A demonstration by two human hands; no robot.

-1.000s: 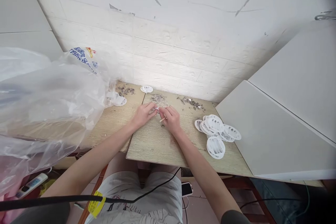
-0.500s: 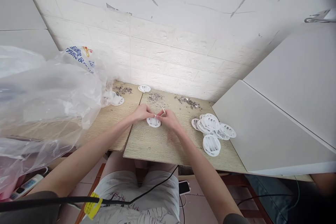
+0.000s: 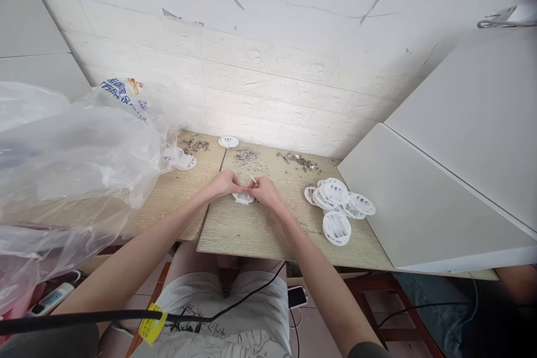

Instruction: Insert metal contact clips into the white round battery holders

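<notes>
Both hands meet over a white round card point(image 3: 243, 198) near the middle of the wooden table. My left hand point(image 3: 225, 183) pinches at the card's upper left edge, fingers closed. My right hand point(image 3: 264, 191) is closed at its upper right, and a short pale stick point(image 3: 254, 180) pokes up from its fingers. The fingertips hide the top of the card and any small part between them. Just beyond the hands lies a scatter of tiny silvery pieces point(image 3: 247, 158).
To the right is a pile of white round cards point(image 3: 335, 193), with another small stack point(image 3: 337, 228) in front. More metal bits point(image 3: 300, 161) lie near the wall. A single round card point(image 3: 229, 142) lies at the back. A large clear plastic bag point(image 3: 84, 156) covers the left side.
The card has tilted, so less of its face shows. Both hands stay at its upper edge, and the whole view has shifted slightly.
</notes>
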